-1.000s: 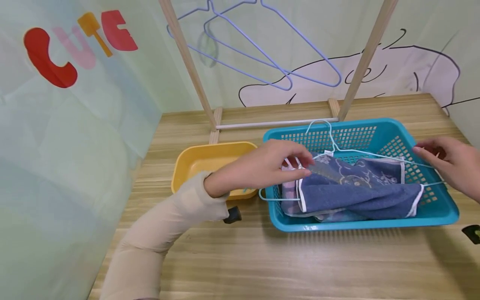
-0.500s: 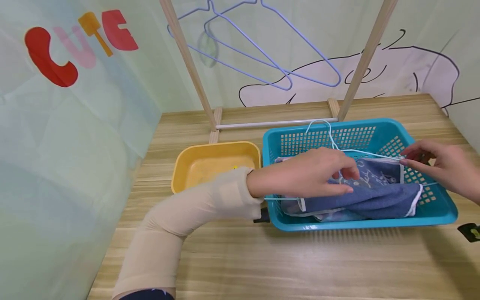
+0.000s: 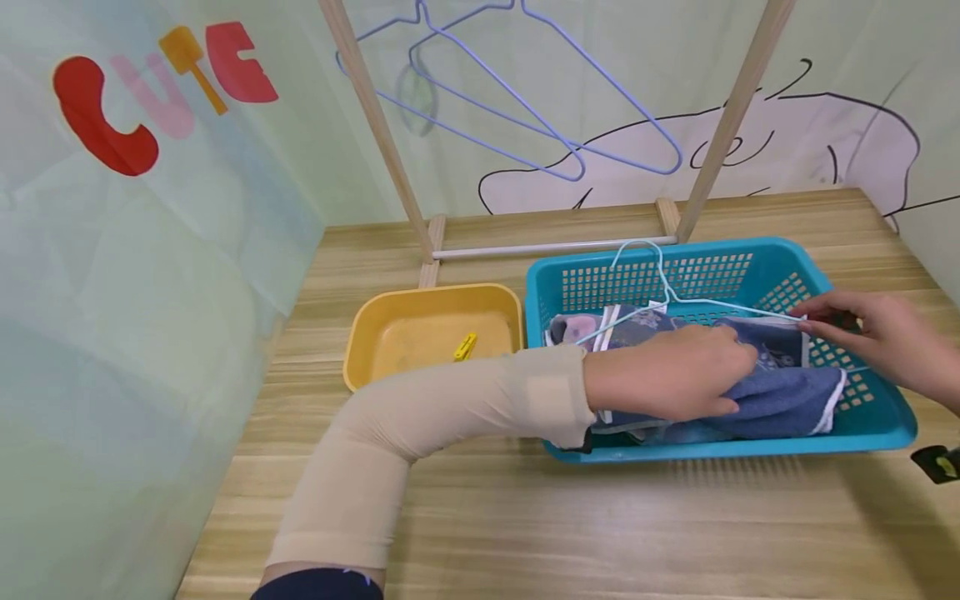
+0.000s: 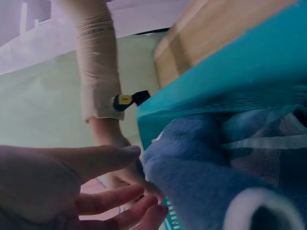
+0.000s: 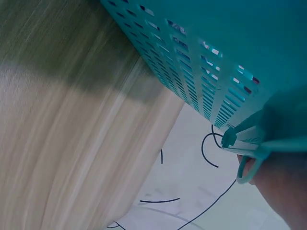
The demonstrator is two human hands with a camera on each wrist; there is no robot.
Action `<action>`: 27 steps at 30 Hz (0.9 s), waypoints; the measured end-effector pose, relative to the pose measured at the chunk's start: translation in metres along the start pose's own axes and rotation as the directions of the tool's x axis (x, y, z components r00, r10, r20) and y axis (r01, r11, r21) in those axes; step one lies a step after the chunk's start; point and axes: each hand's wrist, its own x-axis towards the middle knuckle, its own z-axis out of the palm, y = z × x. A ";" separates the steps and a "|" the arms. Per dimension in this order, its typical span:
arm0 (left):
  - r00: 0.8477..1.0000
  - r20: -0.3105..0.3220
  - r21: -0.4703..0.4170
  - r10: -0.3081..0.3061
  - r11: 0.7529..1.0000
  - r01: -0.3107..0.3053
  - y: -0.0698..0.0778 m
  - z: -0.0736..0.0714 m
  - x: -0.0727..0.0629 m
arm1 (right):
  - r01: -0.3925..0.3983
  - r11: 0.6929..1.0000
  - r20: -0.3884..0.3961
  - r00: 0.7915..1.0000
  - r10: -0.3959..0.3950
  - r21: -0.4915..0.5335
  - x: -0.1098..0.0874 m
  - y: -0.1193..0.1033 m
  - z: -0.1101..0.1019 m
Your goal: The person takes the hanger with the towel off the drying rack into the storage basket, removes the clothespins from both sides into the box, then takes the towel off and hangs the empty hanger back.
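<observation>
A blue towel [image 3: 780,392] with white edging lies over a pale blue hanger [image 3: 663,275] in the teal basket [image 3: 720,455]. At the towel's back right corner, my right hand [image 3: 877,337] pinches the edge beside the hanger's arm. My left hand [image 3: 675,375] hovers over the middle of the towel, covering part of it. In the left wrist view, its thumb and fingers are apart with nothing between them, beside the rolled blue terry cloth [image 4: 192,158]. The hanger's rounded end [image 5: 249,172] shows near the right hand in the right wrist view.
To the left stands a yellow tub [image 3: 360,333] holding a yellow clothespin [image 3: 465,347]. Behind the basket rises a wooden rack [image 3: 382,137] with a white lower bar [image 3: 555,247]. Two blue-violet hangers [image 3: 622,87] hang from above. Everything stands on a wooden table [image 3: 600,533].
My left hand has moved right across the towel, uncovering the tub's clothespin. My right hand has shifted slightly left from the hanger's right end and now pinches the towel's corner.
</observation>
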 end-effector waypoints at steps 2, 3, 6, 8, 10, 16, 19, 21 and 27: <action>1.000 0.006 0.046 -0.011 0.999 0.011 0.002 0.005 0.006 | -0.010 1.000 0.004 1.000 0.010 0.006 0.000 0.001 0.000; 1.000 0.004 0.063 -0.015 0.998 0.015 0.003 0.007 0.009 | -0.018 1.000 0.004 1.000 0.018 0.014 0.000 0.001 0.000; 1.000 -0.010 0.052 -0.021 0.998 0.021 0.004 0.012 0.014 | -0.045 0.998 0.005 0.999 0.045 0.051 -0.001 0.001 0.001; 1.000 -0.028 0.034 -0.009 0.999 0.010 0.004 0.014 0.015 | -0.063 0.994 0.002 0.998 0.063 0.085 -0.002 0.000 0.002; 0.999 -0.043 0.002 -0.004 1.000 0.004 0.003 0.015 0.015 | -0.078 0.991 0.000 0.997 0.078 0.112 -0.003 0.000 0.002; 0.998 -0.055 -0.061 -0.012 0.998 0.009 0.000 0.012 0.013 | -0.091 0.983 -0.014 0.995 0.095 0.160 -0.005 -0.001 0.003; 0.997 -0.065 -0.103 -0.034 0.994 0.027 -0.001 0.007 0.010 | -0.100 0.981 -0.021 0.994 0.105 0.166 -0.006 -0.002 0.004; 0.996 -0.078 -0.134 -0.042 0.990 0.031 -0.002 0.003 0.006 | -0.101 0.980 -0.031 0.994 0.108 0.172 -0.006 -0.002 0.003; 0.992 -0.091 -0.158 -0.091 0.985 0.076 -0.002 -0.012 0.000 | -0.087 0.976 -0.072 0.992 0.104 0.200 -0.006 -0.002 0.001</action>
